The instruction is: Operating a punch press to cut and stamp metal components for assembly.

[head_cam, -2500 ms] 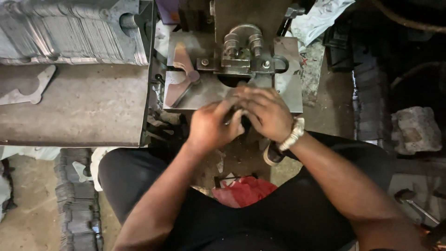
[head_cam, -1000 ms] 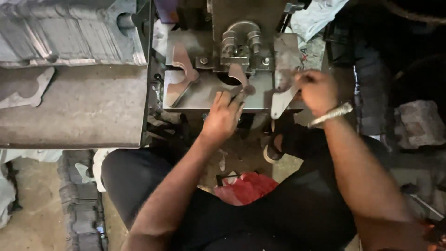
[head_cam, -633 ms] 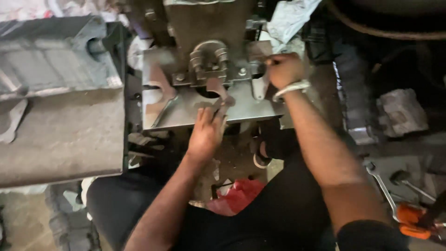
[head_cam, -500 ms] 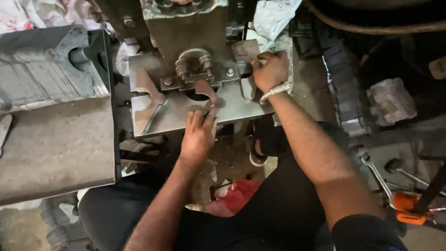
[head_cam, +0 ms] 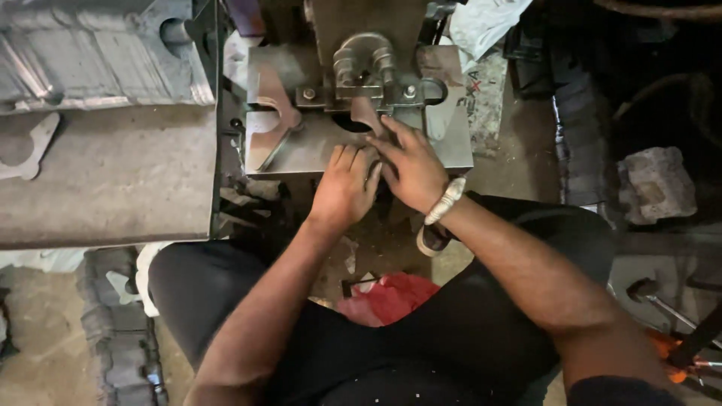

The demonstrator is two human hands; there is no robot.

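Flat grey metal piece lies on press plate, beneath the die

Both hands lay side by side on the steel press plate: left hand flat at its near edge, right hand reaching fingertips to the die opening. Cut metal blank rested left.

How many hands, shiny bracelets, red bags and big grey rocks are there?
Hands: 2, left hand and right hand
Bracelets: 1, bracelet on the right wrist
Red bags: 1, red bag
Grey rocks: 1, rock
Total: 5
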